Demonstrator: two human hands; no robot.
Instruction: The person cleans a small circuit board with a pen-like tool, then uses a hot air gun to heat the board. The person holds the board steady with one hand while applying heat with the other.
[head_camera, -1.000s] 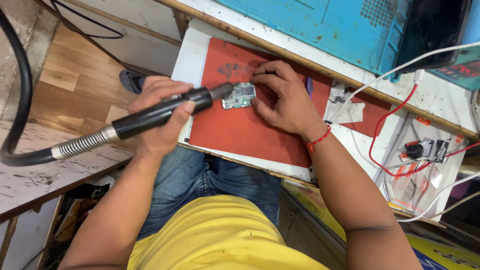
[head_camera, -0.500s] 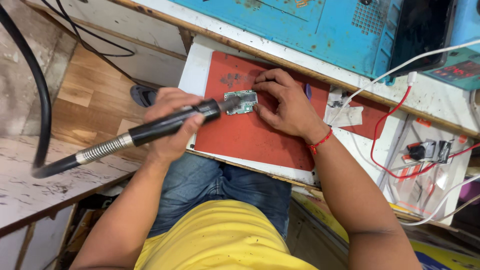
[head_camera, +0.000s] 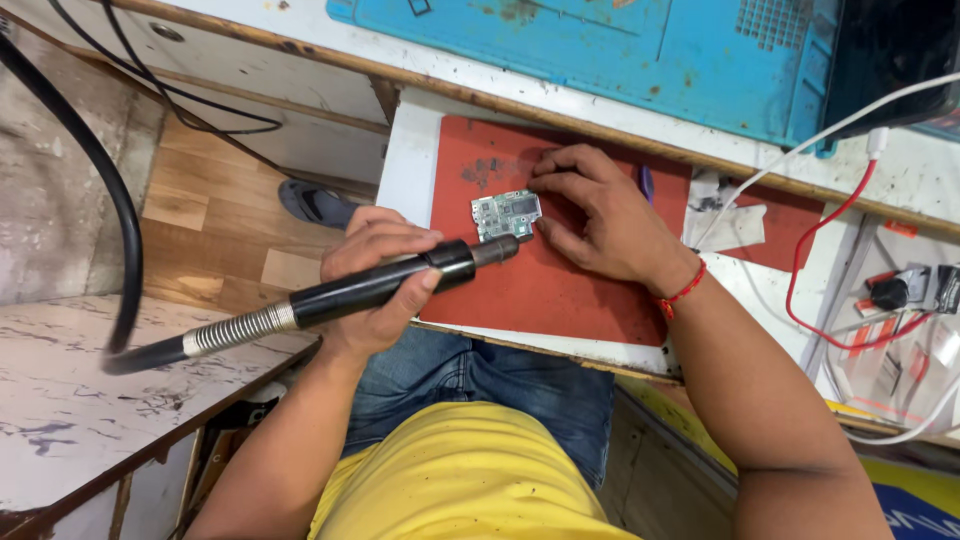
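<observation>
The small circuit board (head_camera: 506, 214) lies flat on the red mat (head_camera: 560, 290) on the desk (head_camera: 410, 150), just left of the right hand (head_camera: 600, 215), whose spread fingers (head_camera: 560, 182) press beside its right edge, gripping nothing. The left hand (head_camera: 375, 280) closes its fingers around the black hot-air handpiece (head_camera: 390, 285), nozzle at the board's near edge. Board details are too small to read; the hose (head_camera: 100, 200) runs off-frame.
</observation>
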